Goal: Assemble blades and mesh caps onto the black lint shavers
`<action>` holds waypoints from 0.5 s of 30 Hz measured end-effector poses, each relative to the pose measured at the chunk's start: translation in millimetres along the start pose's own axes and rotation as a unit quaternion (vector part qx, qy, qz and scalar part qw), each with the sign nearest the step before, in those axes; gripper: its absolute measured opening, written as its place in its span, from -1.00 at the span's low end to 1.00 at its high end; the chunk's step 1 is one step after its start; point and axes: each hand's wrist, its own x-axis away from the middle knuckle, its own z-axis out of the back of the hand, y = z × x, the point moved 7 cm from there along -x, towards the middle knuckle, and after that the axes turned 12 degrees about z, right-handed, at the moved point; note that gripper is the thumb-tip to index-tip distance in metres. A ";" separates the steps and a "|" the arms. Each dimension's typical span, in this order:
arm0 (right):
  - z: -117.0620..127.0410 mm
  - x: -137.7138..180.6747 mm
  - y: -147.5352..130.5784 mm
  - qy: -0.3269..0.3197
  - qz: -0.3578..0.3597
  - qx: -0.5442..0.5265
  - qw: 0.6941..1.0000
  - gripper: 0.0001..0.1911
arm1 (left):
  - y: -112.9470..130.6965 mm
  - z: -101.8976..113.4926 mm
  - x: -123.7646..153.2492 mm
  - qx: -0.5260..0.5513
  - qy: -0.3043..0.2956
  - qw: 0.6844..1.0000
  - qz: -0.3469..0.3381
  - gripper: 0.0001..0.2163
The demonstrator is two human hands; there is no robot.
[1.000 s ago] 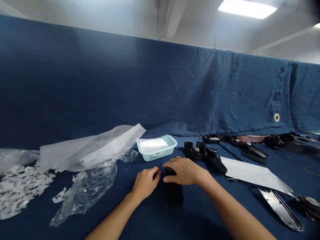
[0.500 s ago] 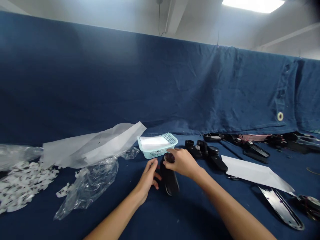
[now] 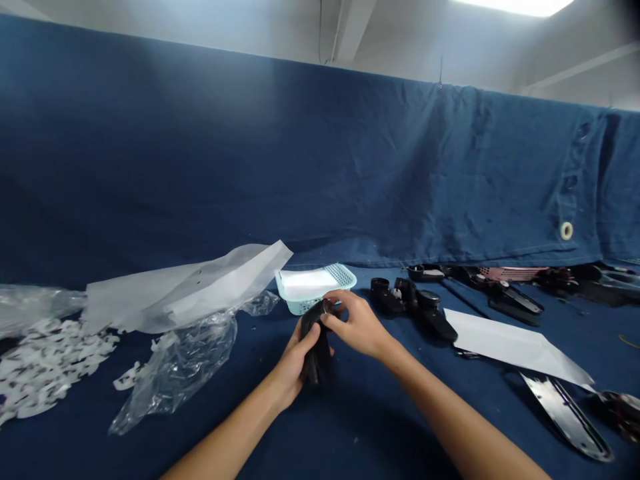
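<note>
My left hand [image 3: 293,363] is closed around a long black plastic housing [image 3: 313,360], its thumb lying along the near face. My right hand [image 3: 361,328] pinches the rounded upper end of the same part with thumb and fingers. The housing is tilted, its lower end blurred and pointing down toward the cloth. What lies under the right fingertips is mostly hidden. Just behind both hands sits a light blue basket [image 3: 345,277] with white sheets [image 3: 305,280] in it.
Similar black parts [image 3: 433,317] lie right of my hands, beside a white paper sheet [image 3: 510,343] and a silvery shell [image 3: 567,417]. At left are clear plastic bags [image 3: 187,373], translucent sheeting [image 3: 215,287] and a pile of small white pieces [image 3: 45,367]. A blue curtain [image 3: 300,160] hangs behind.
My left hand has gone from beside the black housing to gripping it. The housing has turned and shifted left, its lower end swinging left. My right hand stays at its upper end.
</note>
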 end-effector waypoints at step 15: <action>-11.5 9.7 18.1 0.020 -0.078 0.049 0.996 -0.72 | -22.2 -25.3 9.0 0.069 -0.154 0.971 0.169 -0.36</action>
